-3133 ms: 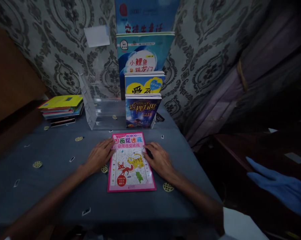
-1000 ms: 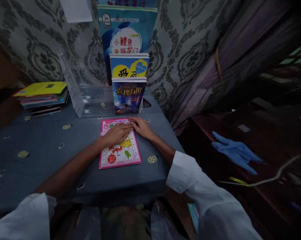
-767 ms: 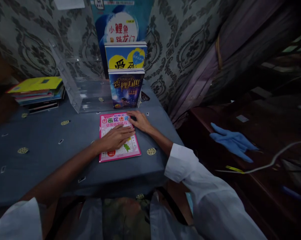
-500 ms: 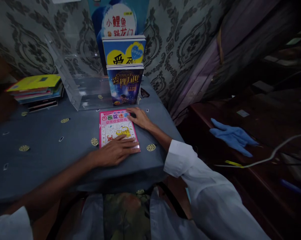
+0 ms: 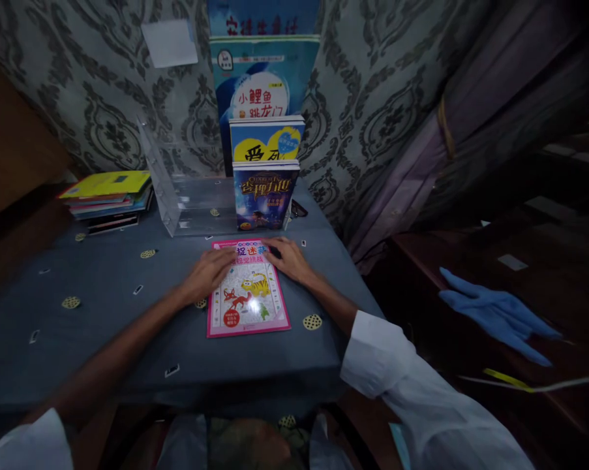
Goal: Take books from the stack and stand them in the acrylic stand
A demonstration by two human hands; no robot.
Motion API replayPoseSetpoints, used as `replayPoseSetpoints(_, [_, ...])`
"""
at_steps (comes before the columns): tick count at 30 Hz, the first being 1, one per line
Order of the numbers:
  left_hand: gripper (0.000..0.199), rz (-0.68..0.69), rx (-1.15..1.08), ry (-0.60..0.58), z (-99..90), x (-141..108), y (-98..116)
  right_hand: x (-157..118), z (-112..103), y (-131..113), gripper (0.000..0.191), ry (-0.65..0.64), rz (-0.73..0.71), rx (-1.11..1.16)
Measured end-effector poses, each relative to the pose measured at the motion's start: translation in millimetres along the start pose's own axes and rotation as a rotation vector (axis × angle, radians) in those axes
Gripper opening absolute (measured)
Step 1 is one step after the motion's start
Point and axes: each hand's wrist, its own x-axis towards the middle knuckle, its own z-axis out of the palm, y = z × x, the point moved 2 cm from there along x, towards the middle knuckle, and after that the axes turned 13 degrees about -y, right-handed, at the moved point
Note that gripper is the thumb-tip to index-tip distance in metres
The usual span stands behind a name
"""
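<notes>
A pink-bordered book [image 5: 250, 294] with a tiger and a fox on its cover lies flat on the grey-blue tablecloth [image 5: 128, 326]. My left hand [image 5: 209, 271] rests at its upper left, fingers stretched over part of the title, holding nothing. My right hand [image 5: 289, 259] is at the upper right corner, with a small dark object [image 5: 274, 252] beside its thumb; whether it grips that object or the book edge is unclear. Just behind, a dark blue book [image 5: 265, 199] stands upright in front of a yellow and blue one [image 5: 267, 140] in a clear rack [image 5: 160, 183].
Taller books [image 5: 265, 72] rise at the back of the rack. Dark glasses [image 5: 299, 209] lie to its right. A book stack [image 5: 108, 196] sits at the left. Blue gloves [image 5: 499, 316] and a pale cable [image 5: 563, 385] are on the dark surface at right.
My left hand has moved from the lower part of the pink book to its upper left, uncovering the animals. My right hand stays at the upper right corner. The view has shifted.
</notes>
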Motion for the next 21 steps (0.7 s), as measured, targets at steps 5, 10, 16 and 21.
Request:
replayPoseSetpoints(5, [0.046,-0.088,0.009,0.075,4.5,5.1,-68.4,-2.5,-1.8,-9.2,0.031,-0.017,-0.006,-0.074])
replayPoseSetpoints(10, [0.044,-0.01,-0.004,0.044,12.0,-8.4,-69.3,-5.5,0.8,-17.8,0.034,-0.047,0.07,-0.164])
replayPoseSetpoints(16, [0.041,0.081,-0.015,0.012,7.9,-42.5,-34.3,-6.5,-2.9,-29.8,0.035,-0.068,0.117,-0.225])
replayPoseSetpoints(21, [0.038,0.132,-0.049,-0.002,1.2,-88.0,11.6,-6.7,-3.8,-35.2,0.036,-0.072,0.136,-0.244])
